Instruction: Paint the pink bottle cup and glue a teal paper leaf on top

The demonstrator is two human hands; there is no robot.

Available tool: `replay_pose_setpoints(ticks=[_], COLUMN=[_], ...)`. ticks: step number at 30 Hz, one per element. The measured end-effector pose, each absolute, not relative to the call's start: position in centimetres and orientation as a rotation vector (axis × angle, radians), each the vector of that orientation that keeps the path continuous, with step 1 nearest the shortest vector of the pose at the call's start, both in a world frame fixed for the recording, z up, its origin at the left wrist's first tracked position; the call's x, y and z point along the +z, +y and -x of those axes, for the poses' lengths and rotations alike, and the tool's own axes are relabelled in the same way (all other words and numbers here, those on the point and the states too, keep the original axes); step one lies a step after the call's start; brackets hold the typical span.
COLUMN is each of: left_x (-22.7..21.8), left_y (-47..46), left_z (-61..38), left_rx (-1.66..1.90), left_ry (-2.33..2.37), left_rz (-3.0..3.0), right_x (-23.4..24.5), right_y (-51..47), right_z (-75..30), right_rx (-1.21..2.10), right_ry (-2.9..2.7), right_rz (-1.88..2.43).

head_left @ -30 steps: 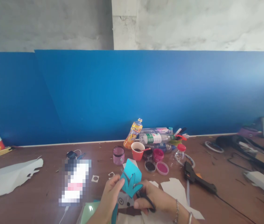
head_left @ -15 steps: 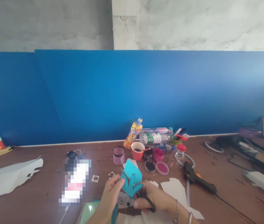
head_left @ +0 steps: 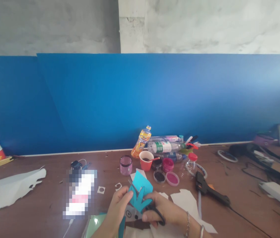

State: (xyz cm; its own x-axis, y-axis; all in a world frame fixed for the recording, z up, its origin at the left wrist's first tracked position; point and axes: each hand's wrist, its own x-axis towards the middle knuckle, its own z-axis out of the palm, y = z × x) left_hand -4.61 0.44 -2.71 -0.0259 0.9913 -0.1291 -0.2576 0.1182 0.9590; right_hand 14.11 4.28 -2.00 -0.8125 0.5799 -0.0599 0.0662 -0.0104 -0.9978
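My left hand (head_left: 119,204) pinches the left edge of a bright blue piece of paper (head_left: 141,183). The lower part of the paper is cut into pointed, leaf-like lobes with dark outlines. My right hand (head_left: 163,209) grips a pair of scissors (head_left: 157,216) by its black handles, fingers through the loops. The blades run behind the lobes, and a tip shows at the upper left of the paper near my left fingers. Below my hands lies a light paper piece (head_left: 130,213) with a drawn ring and a dark spot.
Behind my hands stand a red paper cup (head_left: 146,163), a purple jar (head_left: 125,169), an orange drink bottle (head_left: 142,142) and open paint pots (head_left: 172,178). A black glue gun (head_left: 210,190) lies right, white paper scraps (head_left: 186,201) nearby, a blurred bright screen (head_left: 80,195) left.
The blue paper has shifted and turned slightly to the right between my hands. More of the scissor blade shows across it. Both hands stay in nearly the same place.
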Motion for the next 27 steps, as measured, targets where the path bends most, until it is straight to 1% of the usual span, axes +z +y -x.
replay_pose_setpoints(ticks=[9, 15, 27], left_x=[-1.4, -0.2, -0.2], left_y=[0.1, -0.5, -0.7], left_z=[4.5, 4.3, 4.3], left_rx=[1.272, 1.287, 1.285], left_ry=[1.110, 1.128, 1.165], left_rz=[-0.891, -0.848, -0.709], right_x=[-1.2, -1.6, -0.7], right_y=[4.0, 4.2, 4.0], right_z=[-13.9, -14.2, -14.0], right_rx=[1.904, 1.933, 1.960], right_ry=[-1.892, -1.902, -1.915], right_rz=[0.657, 0.719, 0.704])
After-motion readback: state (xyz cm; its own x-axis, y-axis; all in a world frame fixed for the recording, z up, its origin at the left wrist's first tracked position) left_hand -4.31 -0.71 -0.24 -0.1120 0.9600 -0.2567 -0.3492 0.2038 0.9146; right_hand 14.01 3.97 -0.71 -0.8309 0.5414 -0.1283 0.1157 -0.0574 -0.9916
